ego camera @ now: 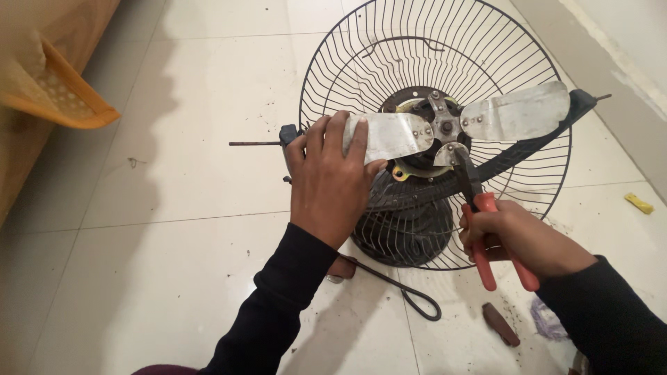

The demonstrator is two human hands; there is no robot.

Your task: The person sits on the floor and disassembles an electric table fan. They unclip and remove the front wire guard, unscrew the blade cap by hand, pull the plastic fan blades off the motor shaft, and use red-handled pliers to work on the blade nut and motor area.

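Observation:
A fan lies face-up on the tiled floor, its black wire guard (361, 42) around a metal blade assembly (514, 111). My left hand (330, 177) grips the left metal blade (392, 133) from above. My right hand (517, 236) holds red-handled pliers (486, 229), whose dark jaws reach up to the lower blade stub near the hub (445, 125). The motor housing (406, 222) sits dark beneath the guard.
A black cord loop (417, 302) lies on the tiles below the fan. A small brown piece (500, 324) and a purple scrap (549, 319) rest at lower right. A yellow bit (638, 203) lies far right. An orange-edged cushion (62, 97) juts in at upper left.

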